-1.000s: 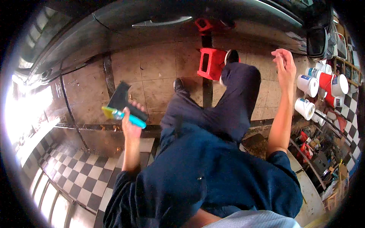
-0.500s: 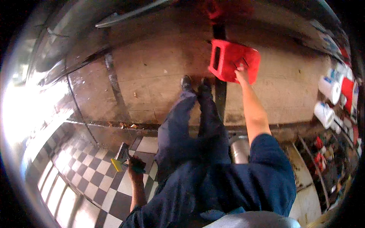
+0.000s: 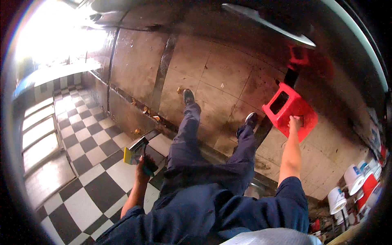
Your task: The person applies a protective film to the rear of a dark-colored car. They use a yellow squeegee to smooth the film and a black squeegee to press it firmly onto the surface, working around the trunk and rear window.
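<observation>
The person's right hand (image 3: 293, 123) reaches forward, its fingers grasping a red plastic stool (image 3: 303, 105) by the seat. The stool is over the brown tiled floor (image 3: 220, 94), toward the edge along the glossy dark car panel (image 3: 347, 65), which mirrors the red; whether its legs touch the tiles cannot be told. The left hand (image 3: 142, 169), near the right edge of the checkered floor (image 3: 96, 155), has its fingers wrapped round a yellow-edged, dark-bladed tool (image 3: 129, 156). White buckets (image 3: 337, 201) cluster by the brown floor's right edge
</observation>
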{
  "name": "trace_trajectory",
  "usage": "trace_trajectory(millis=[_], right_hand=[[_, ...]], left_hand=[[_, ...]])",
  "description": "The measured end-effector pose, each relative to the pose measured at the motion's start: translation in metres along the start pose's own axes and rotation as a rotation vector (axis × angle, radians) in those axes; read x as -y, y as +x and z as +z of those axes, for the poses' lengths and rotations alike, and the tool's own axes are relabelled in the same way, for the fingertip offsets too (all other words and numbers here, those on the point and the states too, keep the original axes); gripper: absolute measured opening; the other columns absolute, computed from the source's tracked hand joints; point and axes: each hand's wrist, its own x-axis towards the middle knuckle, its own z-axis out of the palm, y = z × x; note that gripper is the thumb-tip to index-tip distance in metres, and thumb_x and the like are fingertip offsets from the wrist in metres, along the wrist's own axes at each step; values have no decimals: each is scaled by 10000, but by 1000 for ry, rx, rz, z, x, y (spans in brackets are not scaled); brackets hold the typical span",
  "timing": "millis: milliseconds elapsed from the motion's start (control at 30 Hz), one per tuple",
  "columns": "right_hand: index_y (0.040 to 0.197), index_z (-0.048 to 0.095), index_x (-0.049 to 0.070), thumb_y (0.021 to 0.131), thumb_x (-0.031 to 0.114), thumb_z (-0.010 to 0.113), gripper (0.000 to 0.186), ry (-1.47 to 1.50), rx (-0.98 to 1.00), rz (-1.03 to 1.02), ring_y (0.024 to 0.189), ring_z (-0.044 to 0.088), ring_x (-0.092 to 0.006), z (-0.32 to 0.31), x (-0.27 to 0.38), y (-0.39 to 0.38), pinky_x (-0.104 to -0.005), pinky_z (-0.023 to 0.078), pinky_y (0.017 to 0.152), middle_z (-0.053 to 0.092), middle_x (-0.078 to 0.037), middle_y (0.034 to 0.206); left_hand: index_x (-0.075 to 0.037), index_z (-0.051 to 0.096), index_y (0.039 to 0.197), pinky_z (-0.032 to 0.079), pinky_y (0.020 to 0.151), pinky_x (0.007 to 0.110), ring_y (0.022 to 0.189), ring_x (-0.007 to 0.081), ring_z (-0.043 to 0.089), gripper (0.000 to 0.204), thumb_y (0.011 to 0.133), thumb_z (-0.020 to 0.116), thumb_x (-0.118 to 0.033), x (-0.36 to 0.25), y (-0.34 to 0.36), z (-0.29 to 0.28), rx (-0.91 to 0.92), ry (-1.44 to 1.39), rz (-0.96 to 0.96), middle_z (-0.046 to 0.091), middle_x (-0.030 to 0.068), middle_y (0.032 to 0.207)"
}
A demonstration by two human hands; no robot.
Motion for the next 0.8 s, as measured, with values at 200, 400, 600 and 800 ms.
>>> trace_trajectory(millis=[200, 400, 600, 800], right_hand=[[847, 574, 25, 693, 269, 748, 337, 327, 36, -593, 709, 607, -217, 57, 56, -29, -363, 494, 627, 640, -90, 805], [944, 557, 63, 574, 371, 828, 552, -167, -229, -328, 901, 608, -297, 165, 233, -187, -415, 478, 792, 631, -118, 931], [1025, 559, 31, 579, 418, 819, 645, -236, -174, -366, 985, 592, -330, 329, 389, -261, -423, 466, 834, 599, -158, 1072], [1050, 515, 35, 613, 364, 805, 620, -304, -131, -469, 1004, 580, -335, 501, 523, -294, -430, 472, 842, 559, -152, 1115]], left_hand=[[-60, 574, 1033, 475, 855, 402, 941, 252, 586, 277, 875, 621, -283, -19, 82, -40, -18, -158, -43, 613, 84, 969], [-26, 554, 1083, 478, 882, 407, 954, 265, 590, 324, 872, 625, -262, -80, 153, -70, -70, -382, -160, 610, 98, 1028], [-39, 516, 1126, 478, 873, 427, 972, 286, 585, 310, 908, 571, -252, -140, 184, -126, -91, -412, -91, 606, 117, 1033], [-92, 514, 1082, 487, 806, 432, 955, 280, 586, 243, 880, 605, -192, -186, 214, -186, -152, -467, -71, 603, 107, 1035]])
